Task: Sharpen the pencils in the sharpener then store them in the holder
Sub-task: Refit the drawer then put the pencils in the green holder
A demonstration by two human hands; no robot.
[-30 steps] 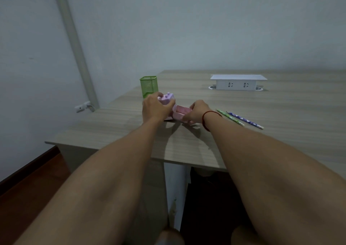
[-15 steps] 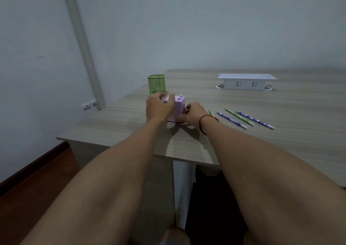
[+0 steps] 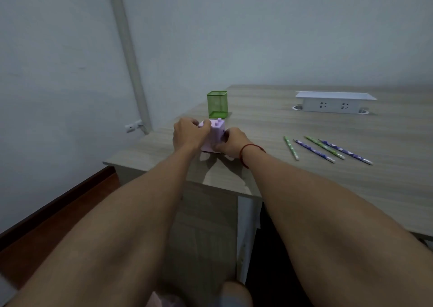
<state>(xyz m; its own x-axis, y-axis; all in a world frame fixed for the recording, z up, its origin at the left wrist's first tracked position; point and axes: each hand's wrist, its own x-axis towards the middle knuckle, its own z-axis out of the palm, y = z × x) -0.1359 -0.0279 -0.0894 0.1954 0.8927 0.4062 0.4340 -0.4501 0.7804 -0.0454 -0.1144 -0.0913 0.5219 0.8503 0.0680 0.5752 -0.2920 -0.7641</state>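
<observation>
Hands (image 3: 191,133) clasp sharpener (image 3: 216,135) — holder (image 3: 217,104) behind.

White socket box (image 3: 335,102) at far side of wooden desk (image 3: 269,124), wall pipe (image 3: 127,56) at left.

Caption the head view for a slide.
Both hands, left hand and right hand, grip a pink sharpener; four pencils lie beside the green holder.
</observation>
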